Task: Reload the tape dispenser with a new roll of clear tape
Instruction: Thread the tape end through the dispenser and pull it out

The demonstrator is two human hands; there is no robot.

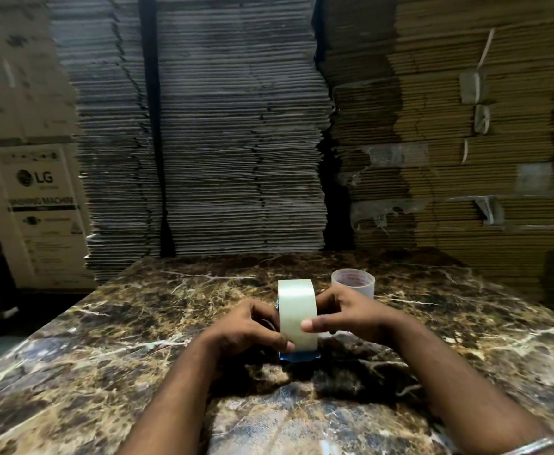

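Both hands, left hand (252, 326) and right hand (351, 318), curl around a glossy, upright clear tape roll (297, 315) seated on the blue plastic dispenser (298, 356) mid-surface on the veined marble table (105, 356).

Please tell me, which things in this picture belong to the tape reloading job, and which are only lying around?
Belong to the job:
roll of clear tape, gripped by the left hand and right hand
blue tape dispenser, mostly hidden under the roll
empty tape core, probably the used one

Only lying around:
flattened cardboard stacks
LG washing machine box
marble table
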